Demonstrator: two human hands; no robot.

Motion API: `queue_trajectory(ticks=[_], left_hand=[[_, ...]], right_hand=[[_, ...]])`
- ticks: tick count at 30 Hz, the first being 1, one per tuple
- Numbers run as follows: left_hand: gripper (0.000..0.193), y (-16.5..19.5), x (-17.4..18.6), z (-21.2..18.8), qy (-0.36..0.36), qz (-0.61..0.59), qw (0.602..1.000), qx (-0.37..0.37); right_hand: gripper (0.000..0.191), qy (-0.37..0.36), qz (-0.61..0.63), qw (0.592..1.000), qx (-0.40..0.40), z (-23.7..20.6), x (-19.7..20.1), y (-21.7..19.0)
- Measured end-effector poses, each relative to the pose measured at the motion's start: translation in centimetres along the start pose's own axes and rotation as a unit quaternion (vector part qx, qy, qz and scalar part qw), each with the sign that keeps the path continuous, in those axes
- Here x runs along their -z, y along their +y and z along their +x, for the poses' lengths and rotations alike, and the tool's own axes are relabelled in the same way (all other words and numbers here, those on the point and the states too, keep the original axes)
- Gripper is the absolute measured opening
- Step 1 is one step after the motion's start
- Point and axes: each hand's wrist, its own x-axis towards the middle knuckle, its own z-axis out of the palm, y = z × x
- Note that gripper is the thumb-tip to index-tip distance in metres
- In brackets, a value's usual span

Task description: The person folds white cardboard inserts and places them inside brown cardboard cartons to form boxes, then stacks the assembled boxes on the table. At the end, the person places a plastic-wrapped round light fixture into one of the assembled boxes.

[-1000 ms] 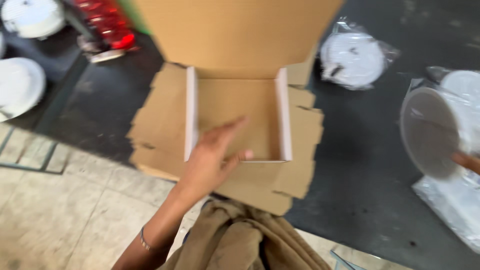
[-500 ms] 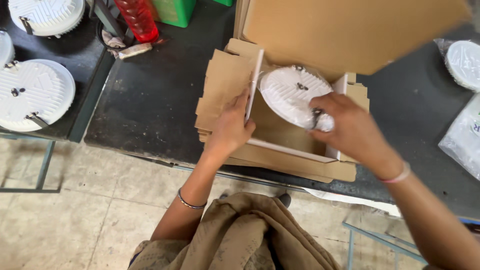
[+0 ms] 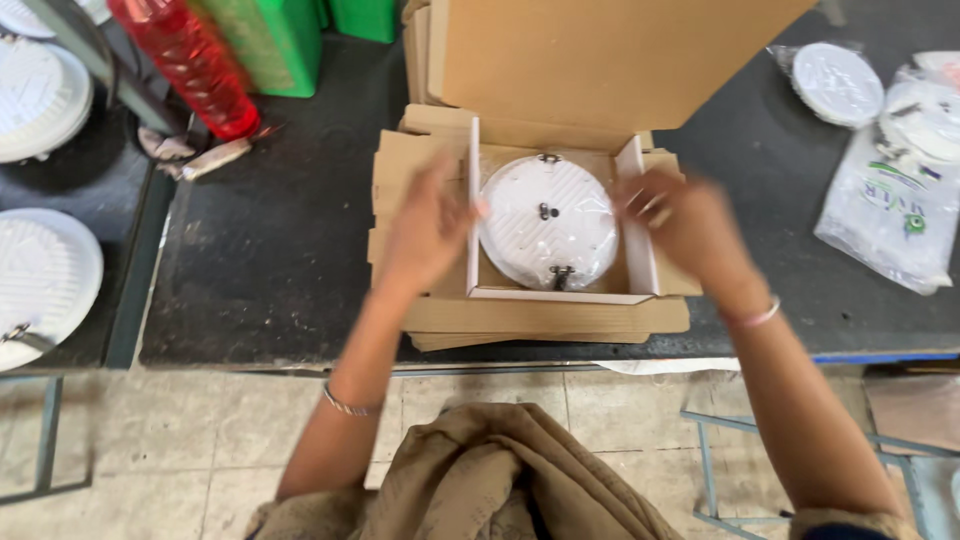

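A round white ribbed disc (image 3: 548, 222) with small metal clips lies flat inside an open brown cardboard box (image 3: 545, 305) on a dark table. The box lid (image 3: 600, 60) stands up behind it. My left hand (image 3: 425, 230) rests against the box's left inner wall, fingers spread, thumb near the disc's edge. At the right inner wall is my right hand (image 3: 675, 220), fingers loosely curled and touching the flap. Neither hand grips the disc.
A red bottle (image 3: 185, 65) and a green container (image 3: 275, 40) stand at the back left. White discs (image 3: 40, 270) lie on a side surface at left. Plastic-bagged white discs (image 3: 895, 150) lie at right. The table's front edge (image 3: 300, 362) runs below the box.
My right hand has set the white disc down in the box and let go of it. Both hands now sit at the box's side walls. The view has shifted closer.
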Motion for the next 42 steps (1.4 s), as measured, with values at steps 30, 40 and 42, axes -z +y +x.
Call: queue_trajectory(ticks=[30,40,42], left_hand=[[0.062,4.4,2.7,9.6,-0.101,-0.168,0.971,-0.137],[0.075,5.0,5.1,0.5,-0.319,0.118,0.940,-0.041],[0.099,5.3,4.6,-1.6,-0.303,0.139,0.938,-0.091]], right_hand=[[0.050,-0.006,0.437,0.899,0.012,0.6,6.0,7.0],[0.086,-0.192,0.101,0.976,0.024,-6.8,4.1,6.5],[0.099,-0.176,0.060,0.983,0.015,-7.8,3.0,4.9]])
